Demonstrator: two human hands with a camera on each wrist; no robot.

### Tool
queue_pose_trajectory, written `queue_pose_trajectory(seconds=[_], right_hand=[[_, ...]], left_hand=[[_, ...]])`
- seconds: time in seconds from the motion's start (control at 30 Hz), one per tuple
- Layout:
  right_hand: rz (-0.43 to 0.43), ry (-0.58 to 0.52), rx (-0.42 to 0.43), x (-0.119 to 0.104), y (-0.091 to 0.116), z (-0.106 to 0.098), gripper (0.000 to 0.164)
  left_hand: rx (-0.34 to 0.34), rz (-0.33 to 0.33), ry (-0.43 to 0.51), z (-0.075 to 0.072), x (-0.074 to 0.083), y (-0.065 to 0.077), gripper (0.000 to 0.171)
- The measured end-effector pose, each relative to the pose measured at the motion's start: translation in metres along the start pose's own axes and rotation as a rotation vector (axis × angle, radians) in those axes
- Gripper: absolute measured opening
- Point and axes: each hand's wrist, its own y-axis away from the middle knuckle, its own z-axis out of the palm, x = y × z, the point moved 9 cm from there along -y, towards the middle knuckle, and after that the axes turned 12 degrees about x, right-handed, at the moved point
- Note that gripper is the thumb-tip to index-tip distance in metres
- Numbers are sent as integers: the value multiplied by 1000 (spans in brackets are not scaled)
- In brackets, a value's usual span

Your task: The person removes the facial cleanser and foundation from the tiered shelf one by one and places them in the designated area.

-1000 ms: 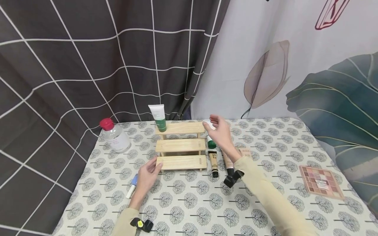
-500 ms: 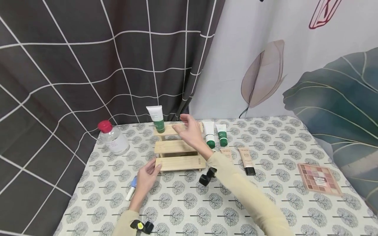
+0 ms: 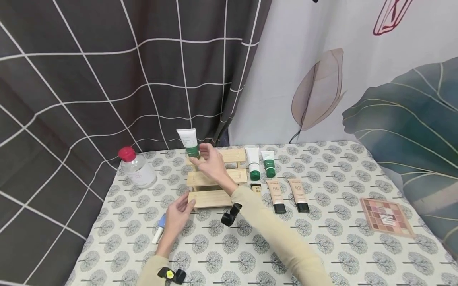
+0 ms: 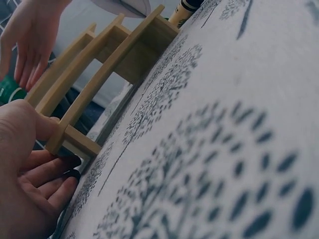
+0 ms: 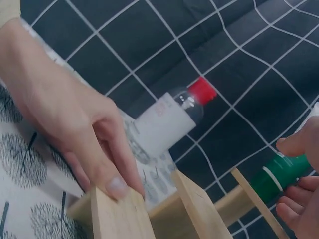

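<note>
My left hand [image 3: 179, 212] grips the near left end of a three-step wooden display stand [image 3: 211, 198], thumb on top and fingers beneath in the left wrist view. On the top step's left end, a white-and-green squeeze tube [image 3: 187, 141] stands on its green end. My right hand [image 3: 214, 165] reaches over the stand to this tube. In the right wrist view, its thumb and loosely bent fingers lie on either side of the tube's green part [image 5: 271, 181]; firm contact cannot be made out. The right forearm hides part of the bottom step.
A clear bottle with a red cap [image 3: 137, 169] stands left of the stand. To the right lie two white-and-green tubes [image 3: 253, 163], two beige BB tubes [image 3: 276, 196] and a partly hidden yellowish tube [image 3: 256, 189]. Farther right is a makeup palette [image 3: 386, 217]. A blue-and-white object [image 3: 159, 229] lies beside the left wrist.
My right hand has moved left from beside the stand, across the top step, to the standing tube. The left hand stays on the stand's left end.
</note>
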Motion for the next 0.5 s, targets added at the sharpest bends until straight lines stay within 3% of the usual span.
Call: queue_pose_trajectory(seconds=[0.5], right_hand=[[-16,-23,73,3,-4,4,39]], left_hand=[[7,-7,-6,1,-2,0,56]])
